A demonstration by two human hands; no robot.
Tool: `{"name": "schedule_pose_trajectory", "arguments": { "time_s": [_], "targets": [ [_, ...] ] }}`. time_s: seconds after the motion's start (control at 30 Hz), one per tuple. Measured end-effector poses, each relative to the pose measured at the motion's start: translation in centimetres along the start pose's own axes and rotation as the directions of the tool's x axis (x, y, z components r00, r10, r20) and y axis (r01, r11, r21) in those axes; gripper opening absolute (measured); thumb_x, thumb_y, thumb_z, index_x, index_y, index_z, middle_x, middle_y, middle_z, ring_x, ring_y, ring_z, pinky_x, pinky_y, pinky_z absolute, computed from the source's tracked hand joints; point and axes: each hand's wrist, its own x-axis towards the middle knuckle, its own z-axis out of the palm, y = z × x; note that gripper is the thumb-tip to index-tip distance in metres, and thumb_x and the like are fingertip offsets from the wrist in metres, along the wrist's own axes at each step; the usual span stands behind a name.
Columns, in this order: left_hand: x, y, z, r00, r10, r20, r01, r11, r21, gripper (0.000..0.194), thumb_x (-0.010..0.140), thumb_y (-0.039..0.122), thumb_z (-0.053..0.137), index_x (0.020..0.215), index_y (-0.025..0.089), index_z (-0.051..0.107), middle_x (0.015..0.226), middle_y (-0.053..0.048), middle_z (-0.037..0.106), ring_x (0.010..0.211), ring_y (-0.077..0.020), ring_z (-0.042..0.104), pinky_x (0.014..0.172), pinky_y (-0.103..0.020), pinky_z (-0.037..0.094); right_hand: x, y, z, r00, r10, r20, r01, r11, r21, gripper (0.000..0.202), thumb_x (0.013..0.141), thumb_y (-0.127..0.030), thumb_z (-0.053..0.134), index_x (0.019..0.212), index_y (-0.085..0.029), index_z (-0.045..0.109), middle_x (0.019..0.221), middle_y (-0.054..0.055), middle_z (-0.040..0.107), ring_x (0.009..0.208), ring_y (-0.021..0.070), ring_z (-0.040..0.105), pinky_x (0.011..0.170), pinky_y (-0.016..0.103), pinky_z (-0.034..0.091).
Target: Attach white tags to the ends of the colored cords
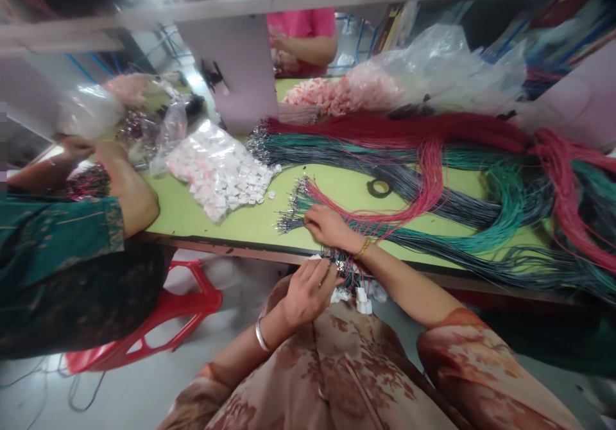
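Note:
My left hand (310, 289) is closed at the table's front edge, close to my lap. A small white plastic connector (315, 258) shows at its fingertips, mostly hidden by the fingers. My right hand (331, 228) reaches over the table, its thumb and fingers pinched on a wire among the bundled green wires (356, 224). Metal terminals (291, 205) tip the wire ends just beyond these fingers. Red wires (375, 215) and dark grey wires (433, 255) run beside the green ones. Below my hands hang wires with white connectors (363, 300) on them.
A plastic bag of white connectors (221, 173) lies left of the wires. Behind them are a black tape roll (379, 188), a thick red wire bundle (385, 127) and pink-white pieces (332, 94). A co-worker's arm (129, 186) is at left, above a red stool (192, 295).

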Motion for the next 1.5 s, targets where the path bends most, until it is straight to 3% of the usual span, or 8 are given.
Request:
{"name": "schedule_pose_trajectory", "arguments": {
  "time_s": [0.1, 0.23, 0.33, 0.47, 0.7, 0.9, 1.13, 1.5],
  "targets": [
    [-0.4, -1.7, -1.1, 0.996, 0.029, -0.088, -0.034, 0.998, -0.048, 0.023, 0.091, 0.031, 0.048, 0.108, 0.022, 0.062, 0.105, -0.010, 0.067, 0.097, -0.0215, 0.064, 0.085, -0.034, 0.051, -0.2, 0.4, 0.5, 1.000, 0.002, -0.013, -0.003, 1.000, -0.008, 0.011, 0.086, -0.015, 0.047, 0.081, -0.017, 0.057, 0.083, 0.008, 0.055, 0.078, 0.0193, 0.048, 0.071, 0.030, 0.037],
    [2.7, -8.5, -2.4, 0.866, -0.416, -0.277, 0.405, 0.909, -0.101, 0.024, 0.091, 0.028, 0.045, 0.106, 0.019, 0.061, 0.100, -0.013, 0.065, 0.096, -0.0227, 0.060, 0.086, -0.036, 0.047, -0.4, 0.4, 0.5, 0.999, -0.018, -0.049, 0.017, 1.000, -0.020, 0.012, 0.088, -0.015, 0.043, 0.085, -0.016, 0.054, 0.086, 0.010, 0.056, 0.080, 0.0204, 0.048, 0.072, 0.031, 0.038],
    [6.1, -14.5, -2.4, 0.735, -0.635, -0.237, 0.640, 0.765, -0.066, 0.028, 0.087, 0.028, 0.050, 0.109, 0.013, 0.059, 0.098, -0.016, 0.061, 0.094, -0.0264, 0.057, 0.084, -0.039, 0.044, -0.5, 0.3, 0.8, 0.996, -0.011, -0.090, 0.009, 1.000, -0.023, 0.014, 0.090, -0.016, 0.039, 0.087, -0.016, 0.053, 0.085, 0.011, 0.057, 0.077, 0.0205, 0.049, 0.069, 0.031, 0.037],
    [8.7, -18.0, -1.5, 0.732, -0.669, -0.126, 0.677, 0.735, 0.027, 0.013, 0.083, 0.024, 0.053, 0.087, 0.015, 0.062, 0.094, -0.015, 0.061, 0.090, -0.0273, 0.057, 0.082, -0.038, 0.042, -0.7, 0.5, 0.9, 0.989, -0.029, -0.144, 0.028, 1.000, -0.004, 0.013, 0.089, -0.018, 0.042, 0.086, -0.016, 0.054, 0.082, 0.010, 0.059, 0.075, 0.0202, 0.049, 0.071, 0.032, 0.038],
    [7.5, -17.3, -2.8, 0.707, -0.674, -0.213, 0.597, 0.731, -0.332, 0.024, 0.084, 0.027, 0.052, 0.101, 0.016, 0.064, 0.102, -0.012, 0.063, 0.092, -0.0209, 0.058, 0.084, -0.036, 0.046, 0.0, -0.1, -0.3, 0.973, 0.084, -0.213, -0.017, 0.954, 0.299, 0.008, 0.085, -0.020, 0.048, 0.084, -0.017, 0.056, 0.077, 0.005, 0.060, 0.069, 0.0167, 0.052, 0.066, 0.029, 0.040],
    [5.8, -15.7, -4.3, 0.589, -0.807, 0.047, 0.391, 0.234, -0.890, 0.036, 0.071, 0.037, 0.068, 0.098, 0.014, 0.067, 0.089, -0.006, 0.066, 0.075, -0.0138, 0.062, 0.073, -0.031, 0.052, 1.9, -1.7, -0.3, 0.978, 0.168, -0.122, -0.072, 0.826, 0.559, 0.009, 0.083, -0.025, 0.053, 0.081, -0.018, 0.056, 0.073, 0.002, 0.059, 0.063, 0.0137, 0.049, 0.062, 0.027, 0.039],
    [5.0, -12.7, -3.8, 0.628, -0.737, 0.250, 0.356, -0.014, -0.934, 0.035, 0.064, 0.033, 0.075, 0.094, 0.016, 0.068, 0.091, -0.005, 0.068, 0.073, -0.0105, 0.059, 0.068, -0.023, 0.049, 1.4, -2.0, -0.4, 0.954, 0.283, -0.100, -0.134, 0.701, 0.701, 0.014, 0.079, -0.032, 0.057, 0.078, -0.018, 0.055, 0.070, 0.001, 0.056, 0.060, 0.0114, 0.047, 0.058, 0.025, 0.038],
    [5.6, -11.0, -2.3, 0.631, -0.660, 0.407, 0.315, -0.262, -0.912, 0.038, 0.061, 0.038, 0.081, 0.089, 0.015, 0.069, 0.076, -0.002, 0.066, 0.066, -0.0092, 0.058, 0.067, -0.024, 0.048, 0.2, -2.1, -1.0, 0.952, 0.277, -0.129, -0.121, 0.729, 0.674, 0.010, 0.074, -0.026, 0.058, 0.072, -0.017, 0.053, 0.061, -0.004, 0.048, 0.053, 0.0075, 0.037, 0.051, 0.021, 0.031]
  ]
}}
